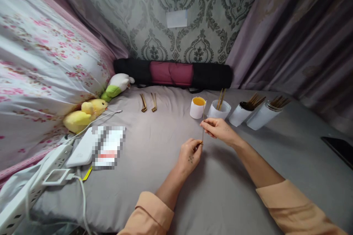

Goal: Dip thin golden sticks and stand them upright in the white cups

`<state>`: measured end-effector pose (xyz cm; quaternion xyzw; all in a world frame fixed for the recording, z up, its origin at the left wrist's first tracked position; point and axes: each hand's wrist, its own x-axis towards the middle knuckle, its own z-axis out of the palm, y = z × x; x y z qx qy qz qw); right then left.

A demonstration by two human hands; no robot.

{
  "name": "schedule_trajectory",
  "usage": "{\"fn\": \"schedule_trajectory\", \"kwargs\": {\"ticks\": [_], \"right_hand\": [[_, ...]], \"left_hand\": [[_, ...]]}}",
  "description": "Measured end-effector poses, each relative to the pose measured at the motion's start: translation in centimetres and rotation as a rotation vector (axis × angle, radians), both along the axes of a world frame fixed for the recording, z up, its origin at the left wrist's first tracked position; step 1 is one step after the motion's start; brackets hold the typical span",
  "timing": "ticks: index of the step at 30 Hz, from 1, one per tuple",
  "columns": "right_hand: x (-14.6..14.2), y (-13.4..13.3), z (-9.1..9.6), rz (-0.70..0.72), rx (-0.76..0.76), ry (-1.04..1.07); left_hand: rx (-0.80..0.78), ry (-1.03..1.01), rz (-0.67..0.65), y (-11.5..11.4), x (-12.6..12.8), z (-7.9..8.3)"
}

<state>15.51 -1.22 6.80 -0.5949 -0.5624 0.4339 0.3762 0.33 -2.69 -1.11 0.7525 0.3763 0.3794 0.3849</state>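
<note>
Between my two hands a thin brown stick (203,132) stands nearly upright, gripped at two heights. My left hand (190,156) is closed around its lower end, fingers curled. Higher up, my right hand (219,129) pinches it between thumb and fingertips. The stick's top reaches in front of a white cup with a yellow inside (197,112). Just right of that, behind my right hand, stands a wider white container (224,108) with a few thin sticks (221,99) in it.
Two white-wrapped jars (239,115) (260,116) holding brown sticks lean at right. Two small golden bent pieces (143,103) (153,102) lie left of the cup. Plush toys (79,117), a power strip (33,187) and a white power bank (82,150) are at left; a black phone-like object (340,150) at right.
</note>
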Motion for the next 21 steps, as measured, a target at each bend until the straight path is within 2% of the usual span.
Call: {"fn": "schedule_trajectory", "kwargs": {"ticks": [7,13,21], "right_hand": [[-0.3,0.1,0.3,0.033,0.014,-0.038],[-0.2,0.1,0.5,0.051,0.054,-0.079],[0.3,0.2,0.3,0.083,0.088,-0.116]], "left_hand": [[-0.396,-0.200,-0.039,0.2,0.3,-0.2],[-0.717,-0.340,-0.072,0.3,0.2,1.0],[-0.936,-0.508,-0.199,0.4,-0.4,1.2]]}}
